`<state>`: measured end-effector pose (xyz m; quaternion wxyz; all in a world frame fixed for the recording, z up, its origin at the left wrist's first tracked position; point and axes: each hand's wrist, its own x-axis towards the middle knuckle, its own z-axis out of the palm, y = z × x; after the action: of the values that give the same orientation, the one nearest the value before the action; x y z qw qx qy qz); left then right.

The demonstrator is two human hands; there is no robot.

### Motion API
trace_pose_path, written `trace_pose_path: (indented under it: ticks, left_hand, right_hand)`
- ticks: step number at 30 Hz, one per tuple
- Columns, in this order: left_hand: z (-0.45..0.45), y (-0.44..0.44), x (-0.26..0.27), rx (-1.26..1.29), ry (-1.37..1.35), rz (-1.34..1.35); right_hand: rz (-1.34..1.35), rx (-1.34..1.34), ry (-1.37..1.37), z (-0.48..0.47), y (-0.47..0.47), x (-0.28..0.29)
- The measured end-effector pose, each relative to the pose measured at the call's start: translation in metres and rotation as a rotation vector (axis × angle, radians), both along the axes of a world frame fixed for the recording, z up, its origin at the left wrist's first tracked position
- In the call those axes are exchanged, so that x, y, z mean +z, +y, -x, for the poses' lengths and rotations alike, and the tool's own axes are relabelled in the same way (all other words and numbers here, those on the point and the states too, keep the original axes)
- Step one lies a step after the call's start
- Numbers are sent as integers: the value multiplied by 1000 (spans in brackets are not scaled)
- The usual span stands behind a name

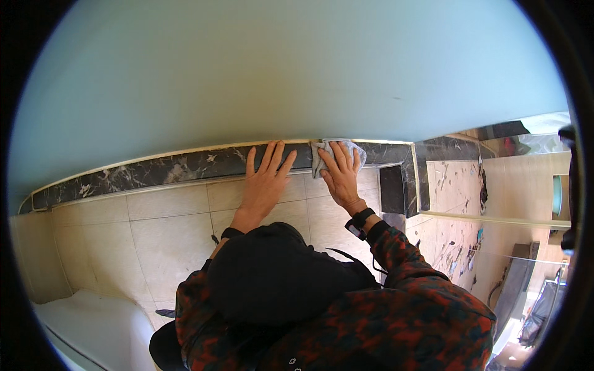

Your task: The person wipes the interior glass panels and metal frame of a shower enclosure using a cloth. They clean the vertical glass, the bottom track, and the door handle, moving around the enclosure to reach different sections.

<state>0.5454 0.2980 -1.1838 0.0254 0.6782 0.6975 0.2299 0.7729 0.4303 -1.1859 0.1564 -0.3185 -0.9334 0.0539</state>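
My left hand (265, 183) rests on a dark, white-veined marble ledge (209, 161), fingers spread and holding nothing. To its right, my right hand (342, 178) presses a grey cloth (319, 168) against the same ledge. Parts of the cloth show around and between the fingers; what lies under the palm is hidden. A pale strip (153, 158) runs along the ledge where it meets the smooth blue-green panel or wall (287, 69).
Beige floor tiles (171, 241) lie below the ledge. A dark block (392, 189) stands at its right end, near a pale rail (492, 219). Scattered debris (452, 266) covers the floor at right. A white rounded fixture (97, 324) sits at lower left.
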Motion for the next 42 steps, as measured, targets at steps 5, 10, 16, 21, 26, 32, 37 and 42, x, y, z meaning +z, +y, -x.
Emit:
trace_pose_path:
  ticks: [5, 10, 16, 21, 26, 32, 37, 42]
  left_hand:
    - [1, 0, 2, -14, 1, 10]
    - [1, 0, 4, -25, 4, 29]
    - [0, 0, 3, -26, -22, 37]
    - [0, 0, 2, -12, 11, 41]
    - [12, -1, 16, -20, -130, 51]
    - [56, -12, 61, 193, -53, -474]
    - [107, -16, 118, 416, -83, -736]
    - [168, -33, 158, 738, -218, -971]
  right_hand:
    - [7, -183, 121, -34, 19, -11]
    - [-70, -436, 258, -69, 52, -21]
    - [-147, -638, 412, -46, 61, -33]
    - [-109, -329, 360, 38, 1, -30]
    - [12, 91, 523, 100, -29, 27]
    - [-339, 348, 730, 129, -21, 170]
    - [-753, 227, 443, 183, 7, 228]
    - [-802, 669, 107, 215, -15, 165]
